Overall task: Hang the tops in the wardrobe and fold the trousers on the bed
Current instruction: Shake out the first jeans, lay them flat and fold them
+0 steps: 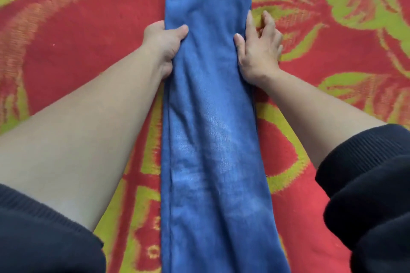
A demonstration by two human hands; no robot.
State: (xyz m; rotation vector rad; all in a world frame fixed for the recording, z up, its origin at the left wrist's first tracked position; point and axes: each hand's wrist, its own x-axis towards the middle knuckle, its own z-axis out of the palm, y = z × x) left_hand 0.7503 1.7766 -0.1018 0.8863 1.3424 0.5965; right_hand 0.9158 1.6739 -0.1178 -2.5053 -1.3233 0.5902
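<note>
Well, the left hand (164, 40) grips one long edge of the trousers (210, 117), thumb on top, fingers tucked under. Across the cloth the right hand (259, 49) lies flatter, thumb on the denim, fingers straight along the other edge. The trousers run out both ways over the bedspread (77, 29) (legs seemingly stacked). I'd judge the cross folds are yet to come; of the hanging, nothing shows.

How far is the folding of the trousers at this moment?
Done: the trousers lie on the bed cover as one long strip, legs seemingly stacked. In hand: the left hand grips the left edge, and the right hand touches the right edge. Left: folding across the length. Nothing else of the job shows.
</note>
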